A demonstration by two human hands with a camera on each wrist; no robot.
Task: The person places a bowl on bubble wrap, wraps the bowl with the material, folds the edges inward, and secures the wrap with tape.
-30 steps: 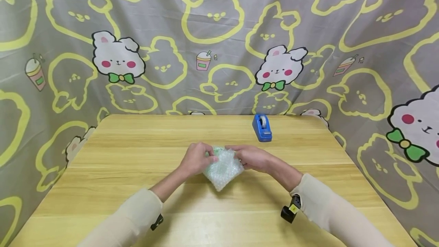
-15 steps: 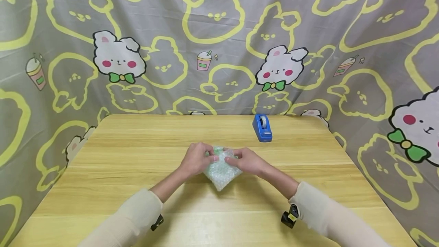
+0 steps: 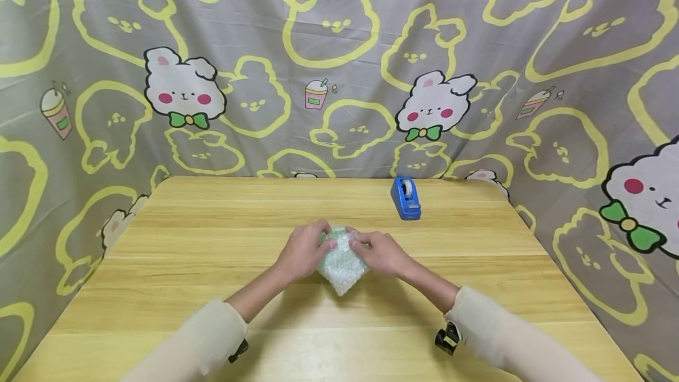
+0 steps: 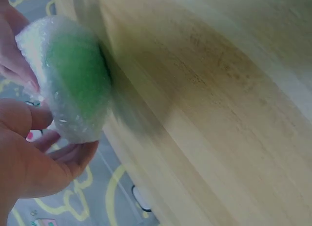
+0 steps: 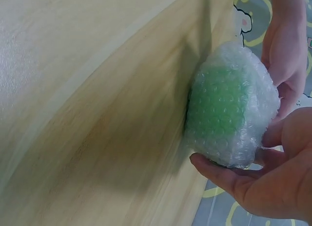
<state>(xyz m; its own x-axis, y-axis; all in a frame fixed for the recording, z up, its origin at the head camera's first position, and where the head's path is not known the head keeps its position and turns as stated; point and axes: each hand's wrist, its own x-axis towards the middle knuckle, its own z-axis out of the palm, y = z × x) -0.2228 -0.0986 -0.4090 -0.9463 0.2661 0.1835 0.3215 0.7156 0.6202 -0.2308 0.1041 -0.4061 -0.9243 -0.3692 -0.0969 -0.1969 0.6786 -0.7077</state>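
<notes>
A bubble-wrapped bundle (image 3: pixel 343 267) sits at the middle of the table, one corner pointing toward me. Through the clear wrap a green block-like thing (image 5: pixel 219 102) shows in the right wrist view, and the same green side (image 4: pixel 78 72) appears in the left wrist view. My left hand (image 3: pixel 306 250) grips the bundle's left side, thumb on top of the wrap and fingers down along the side. On the opposite side my right hand (image 3: pixel 383 252) holds it likewise, its thumb pressing the top fold near the left thumb. The wrapped thing's exact kind is hidden.
A blue tape dispenser (image 3: pixel 406 199) with a roll of clear tape stands toward the back right of the wooden table (image 3: pixel 223 217). A grey patterned curtain (image 3: pixel 254 46) hangs around the table's back and sides.
My right hand has shifted from the bundle's right corner inward, its thumb now on top of the wrap, and the right flap is folded in. The left hand has hardly moved.
</notes>
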